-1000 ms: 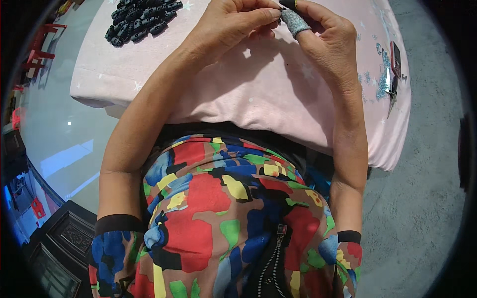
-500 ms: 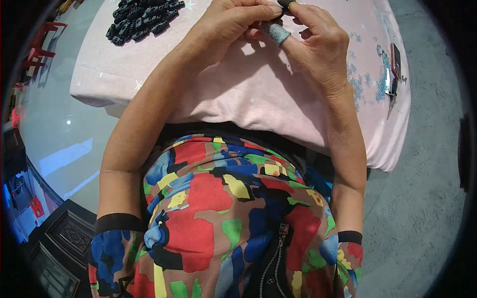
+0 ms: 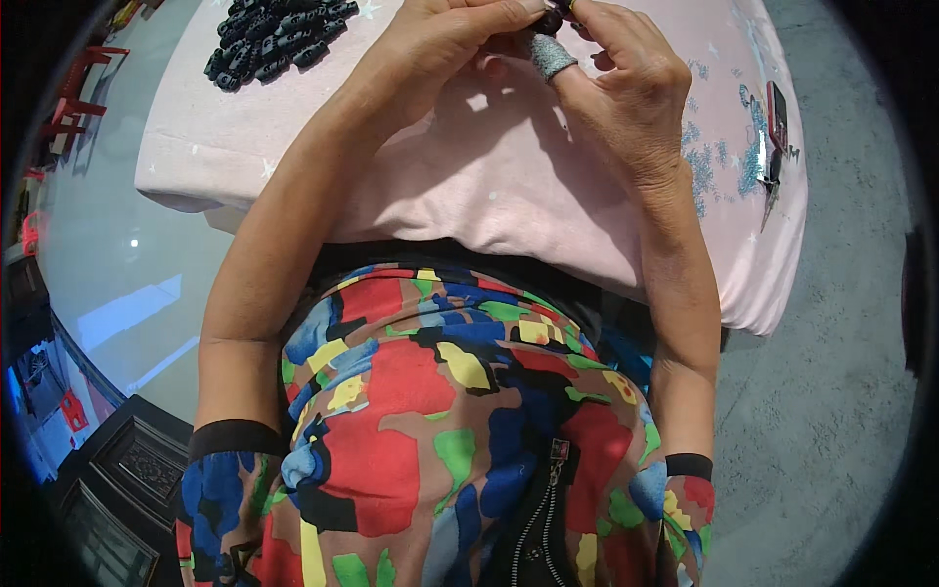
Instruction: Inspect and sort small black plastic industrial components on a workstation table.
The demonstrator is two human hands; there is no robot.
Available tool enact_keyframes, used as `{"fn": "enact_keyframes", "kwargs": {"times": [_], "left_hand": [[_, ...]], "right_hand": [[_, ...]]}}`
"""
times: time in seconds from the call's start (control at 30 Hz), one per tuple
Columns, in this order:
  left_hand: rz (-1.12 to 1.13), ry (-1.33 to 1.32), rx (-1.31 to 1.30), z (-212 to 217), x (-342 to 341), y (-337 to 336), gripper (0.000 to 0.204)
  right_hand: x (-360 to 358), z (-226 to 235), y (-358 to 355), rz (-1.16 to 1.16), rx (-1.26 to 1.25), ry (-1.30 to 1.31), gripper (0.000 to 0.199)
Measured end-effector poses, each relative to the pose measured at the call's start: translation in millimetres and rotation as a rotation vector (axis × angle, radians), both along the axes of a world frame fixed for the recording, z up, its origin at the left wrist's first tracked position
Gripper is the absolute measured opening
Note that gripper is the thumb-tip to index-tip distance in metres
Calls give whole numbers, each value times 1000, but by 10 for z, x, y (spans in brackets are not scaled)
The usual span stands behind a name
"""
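Observation:
Both my hands meet at the top edge, over a table with a pale pink cloth [image 3: 469, 196]. Between their fingertips is a small black piece [image 3: 550, 22], mostly covered, so its exact kind does not show. My left hand [image 3: 440, 49] pinches it from the left, thumb stretched along it. My right hand [image 3: 631, 88] closes on it from the right; a grey wrap [image 3: 552, 57] covers its thumb, and a bit of yellow shows at a fingertip. To the left of my left hand lies a heap of small, ribbed black pieces [image 3: 279, 41].
Along the table's right side lie a dark, red-edged flat object [image 3: 778, 115] and a slim pointed tool [image 3: 771, 191]. Red stools [image 3: 83, 98] stand on the floor at far left. Carved dark wooden furniture [image 3: 142, 460] is at lower left.
Both hands stay together and have shifted slightly upward in the picture. The right thumb has turned a little around the black piece; the heap is otherwise the same.

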State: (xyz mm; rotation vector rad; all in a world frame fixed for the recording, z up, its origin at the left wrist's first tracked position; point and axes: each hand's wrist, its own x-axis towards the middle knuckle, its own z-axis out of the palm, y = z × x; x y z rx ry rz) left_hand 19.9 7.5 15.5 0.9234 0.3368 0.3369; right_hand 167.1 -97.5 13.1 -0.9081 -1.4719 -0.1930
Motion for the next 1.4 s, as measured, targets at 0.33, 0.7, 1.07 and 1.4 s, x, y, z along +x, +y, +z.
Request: {"fn": "enact_keyframes", "kwargs": {"times": [0.33,0.7,1.07,1.4], "left_hand": [[-46,78,99,-21,14,-13,21],[39,79,-11,90,-30,-141,19],[41,-435,296,54,-56,-236,20],[43,-16,80,-45,23,-44,24]], "right_hand": [[-173,364,-245,-472,-406,-474,33],[-62,131,-125,-468,-394,-525,27],[-93,147,-157,-443,-350,-515,22],[63,173,-195,-499,-408,-507,23]]}}
